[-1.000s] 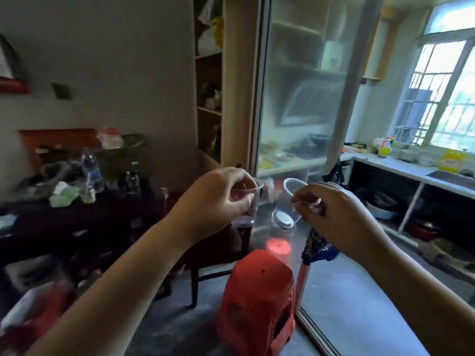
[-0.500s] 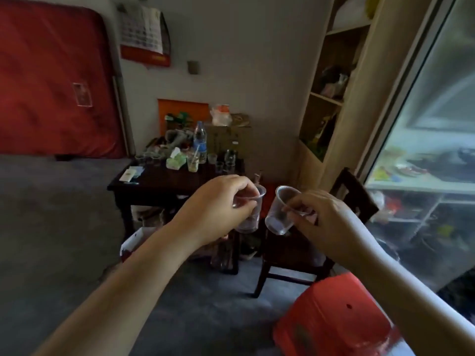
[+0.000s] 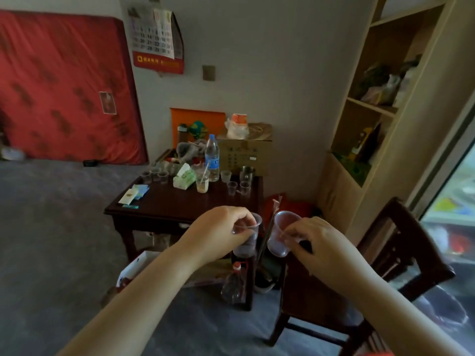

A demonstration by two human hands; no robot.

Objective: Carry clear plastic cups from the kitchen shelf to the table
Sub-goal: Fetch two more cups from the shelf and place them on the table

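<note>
- Two clear cups are in the air, one per hand: the left cup (image 3: pixel 247 233) is upright and pinched at its rim, and the right cup (image 3: pixel 281 233) is tilted with its mouth leaning left, held by its side.
- The left hand (image 3: pixel 221 231) and right hand (image 3: pixel 323 244) are both closed on their cups, side by side and close together.
- The surface (image 3: pixel 180 204) lies ahead and slightly left, beyond and above the hands in view; the left hand looks nearer to it.
- More cups (image 3: pixel 239 187) already stand near its far right; bare wood lies at the near edge.
- A chair (image 3: pixel 380 258) stands to the right of the hands.
</note>
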